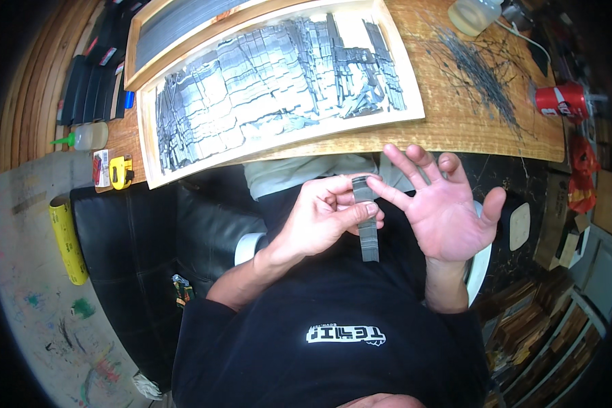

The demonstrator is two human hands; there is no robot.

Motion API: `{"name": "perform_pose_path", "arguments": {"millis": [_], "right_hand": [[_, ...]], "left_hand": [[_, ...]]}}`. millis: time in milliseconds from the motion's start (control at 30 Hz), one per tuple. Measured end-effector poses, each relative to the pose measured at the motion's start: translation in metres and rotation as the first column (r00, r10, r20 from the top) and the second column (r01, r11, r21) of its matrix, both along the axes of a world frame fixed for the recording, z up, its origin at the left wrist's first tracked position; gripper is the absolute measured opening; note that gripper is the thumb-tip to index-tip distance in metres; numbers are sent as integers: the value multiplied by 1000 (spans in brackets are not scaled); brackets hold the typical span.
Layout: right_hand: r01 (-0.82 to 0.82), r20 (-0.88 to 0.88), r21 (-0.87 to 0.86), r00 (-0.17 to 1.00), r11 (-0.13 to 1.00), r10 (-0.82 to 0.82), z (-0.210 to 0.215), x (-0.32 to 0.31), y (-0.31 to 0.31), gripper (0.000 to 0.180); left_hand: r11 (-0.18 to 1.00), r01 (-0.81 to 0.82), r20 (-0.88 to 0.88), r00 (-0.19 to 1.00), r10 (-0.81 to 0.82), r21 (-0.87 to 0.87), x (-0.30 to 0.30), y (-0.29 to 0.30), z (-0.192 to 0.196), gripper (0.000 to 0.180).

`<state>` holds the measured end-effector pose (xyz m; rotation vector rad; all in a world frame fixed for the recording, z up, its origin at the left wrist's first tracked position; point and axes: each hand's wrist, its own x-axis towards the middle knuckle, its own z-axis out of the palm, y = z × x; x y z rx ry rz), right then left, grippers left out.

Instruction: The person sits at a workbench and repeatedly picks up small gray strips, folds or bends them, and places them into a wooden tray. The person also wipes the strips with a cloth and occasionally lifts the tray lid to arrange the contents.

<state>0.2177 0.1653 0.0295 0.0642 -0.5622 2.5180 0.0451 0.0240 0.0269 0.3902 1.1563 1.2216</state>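
Holding item: one grey metal strip stack [367, 221], long and narrow, which you kept above your lap, below the counter [455, 126] edge. Long axis ran near upright, top end toward the counter. Your left hand [323, 217] was clamped on its upper part, thumb across the front. Your right hand [445, 204] stood spread and empty just beside it, forefinger tip touching the top end. Nearer hand: left. Tray [394, 119] of like strips lay well apart.
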Motion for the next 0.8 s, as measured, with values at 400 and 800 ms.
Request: {"name": "perform_pose_path", "arguments": {"millis": [400, 800], "right_hand": [[-53, -15, -71, 999, 996, 52, -4, -2, 0, 73], [171, 21, 168, 984, 971, -177, -12, 4, 4, 64]], "left_hand": [[999, 28, 94, 995, -31, 27, 2, 4, 4, 44], [999, -16, 165, 986, 23, -38, -2, -1, 7, 42]]}}
